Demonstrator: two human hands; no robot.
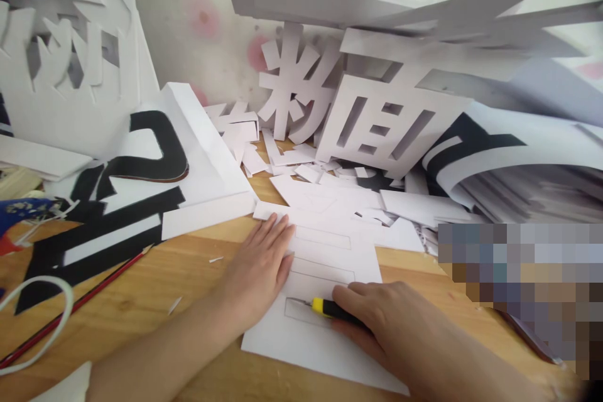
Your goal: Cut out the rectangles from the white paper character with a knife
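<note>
A white foam board sheet [325,352] lies on the wooden table, with several long rectangles drawn on it in thin lines. My left hand [266,257] rests flat on its left edge, fingers stretched out away from me. In my right hand [377,314] is a yellow and black utility knife [336,309], its blade pointing left. The blade lies low over the upper line of the nearest rectangle; whether it touches the board I cannot tell. My right fingers wrap round the handle and hide its back end.
White cut-out characters [377,122] lean against the wall behind a heap of white scraps [306,173]. Black cut-out pieces [151,144] and a red pencil [80,304] lie at left, near a white loop [68,301]. A blurred-out patch [518,282] covers the right side.
</note>
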